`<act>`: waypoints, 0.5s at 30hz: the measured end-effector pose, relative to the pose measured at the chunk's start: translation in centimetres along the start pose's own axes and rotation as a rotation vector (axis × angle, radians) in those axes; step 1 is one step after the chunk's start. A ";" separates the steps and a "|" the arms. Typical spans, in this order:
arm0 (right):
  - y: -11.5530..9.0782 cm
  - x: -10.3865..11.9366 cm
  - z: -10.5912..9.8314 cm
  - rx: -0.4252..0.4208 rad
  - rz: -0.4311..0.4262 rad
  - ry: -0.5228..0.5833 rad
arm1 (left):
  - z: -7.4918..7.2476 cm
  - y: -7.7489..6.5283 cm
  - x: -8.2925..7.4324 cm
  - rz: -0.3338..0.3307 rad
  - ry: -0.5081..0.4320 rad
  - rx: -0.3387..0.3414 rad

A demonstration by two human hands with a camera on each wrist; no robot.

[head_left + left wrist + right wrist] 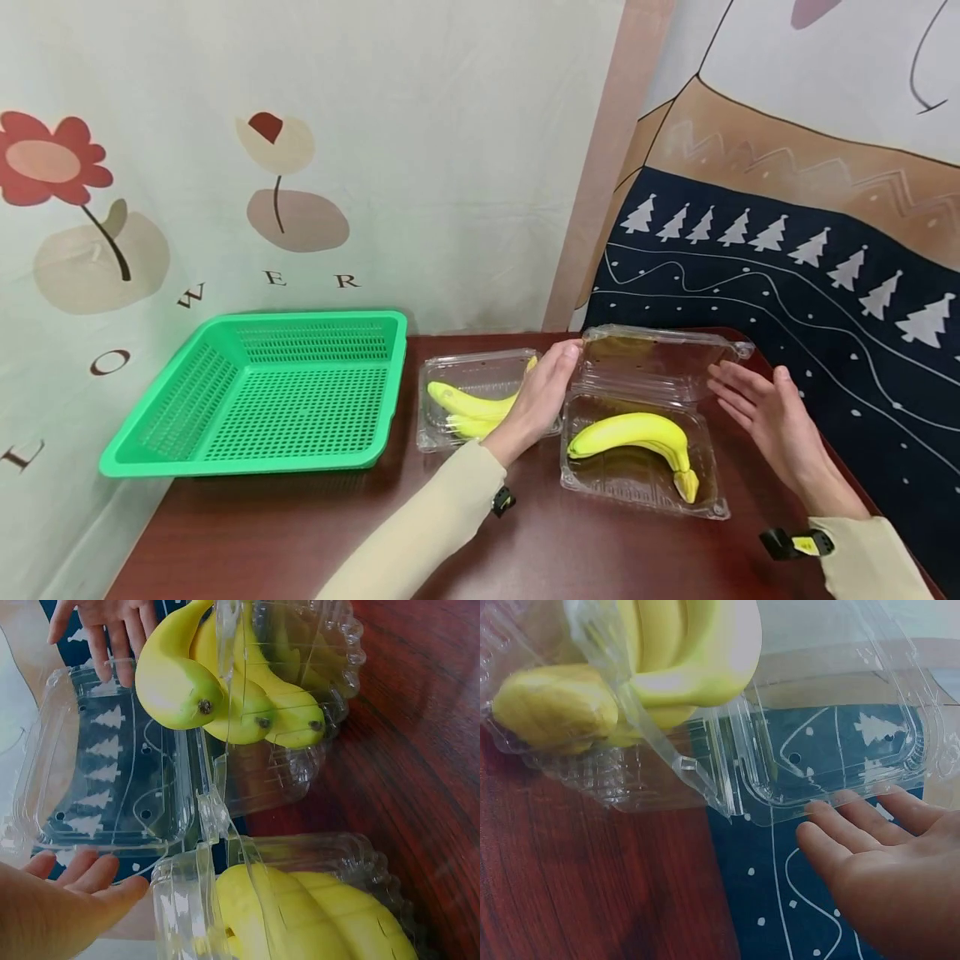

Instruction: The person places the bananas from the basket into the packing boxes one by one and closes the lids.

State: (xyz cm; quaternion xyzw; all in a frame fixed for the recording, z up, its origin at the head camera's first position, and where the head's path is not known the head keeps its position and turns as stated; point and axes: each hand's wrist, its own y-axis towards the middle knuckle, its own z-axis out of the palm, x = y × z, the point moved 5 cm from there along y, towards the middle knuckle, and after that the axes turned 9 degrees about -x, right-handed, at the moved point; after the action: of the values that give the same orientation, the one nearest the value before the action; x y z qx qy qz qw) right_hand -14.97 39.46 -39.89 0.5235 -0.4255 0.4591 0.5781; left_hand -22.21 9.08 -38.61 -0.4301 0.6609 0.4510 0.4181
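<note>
A clear plastic clamshell box (643,502) sits unlatched on the table, its hinged lid (637,367) tipped up at the back. Inside lies a bunch of yellow bananas (630,427); three tips show in the left wrist view. My left hand (542,392) is at the lid's left edge, fingers fairly straight. At the opposite edge is my right hand (776,425), palm facing inward, with its fingertips (817,808) right at the lid's rim in the right wrist view. Left of this box stands another clear box (433,440) with bananas (467,402), partly hidden by my left hand.
A green perforated basket (386,417) stands on the left part of the dark red table (525,542). Behind the table hangs a pale printed curtain (450,167), with a dark blue tree-patterned cloth (675,275) at the right.
</note>
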 end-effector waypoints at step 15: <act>-2.2 0.1 -0.2 0.073 0.012 0.067 | -0.6 -2.8 -0.7 0.060 0.010 0.124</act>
State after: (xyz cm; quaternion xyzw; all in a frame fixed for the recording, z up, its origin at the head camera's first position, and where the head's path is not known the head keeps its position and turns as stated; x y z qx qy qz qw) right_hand -12.78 39.56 -40.28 0.5261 -0.3920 0.4949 0.5697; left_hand -19.47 8.02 -38.51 -0.3858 0.7023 0.4192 0.4269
